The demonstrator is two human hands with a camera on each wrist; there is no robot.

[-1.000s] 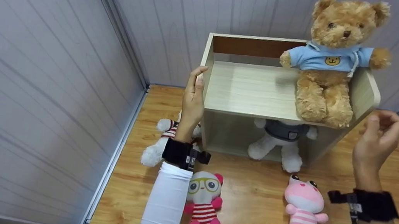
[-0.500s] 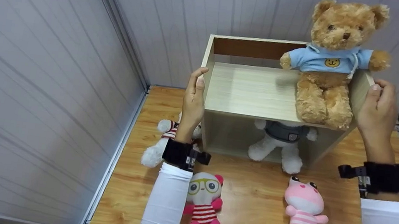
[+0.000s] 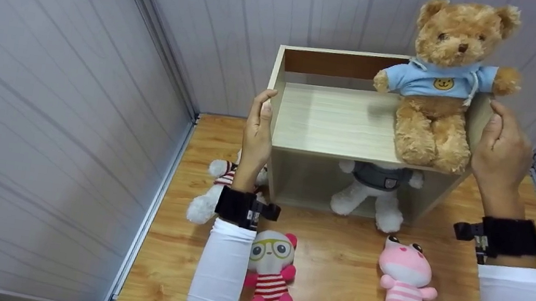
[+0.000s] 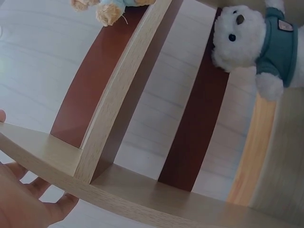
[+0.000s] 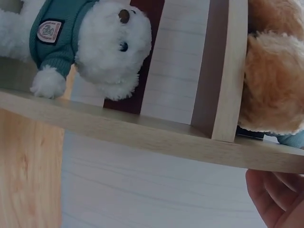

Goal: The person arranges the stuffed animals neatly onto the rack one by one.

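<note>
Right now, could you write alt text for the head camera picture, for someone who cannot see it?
Two hands, left hand and right hand, rest against the sides of a small wooden shelf unit on a wooden floor. A brown teddy bear sits on its shelf, a white plush bear below it, more plush toys in front.

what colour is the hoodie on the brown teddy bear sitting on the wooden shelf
Light blue, with a small yellow bear face on the chest of the hoodie; it shows best in the head view.
</note>
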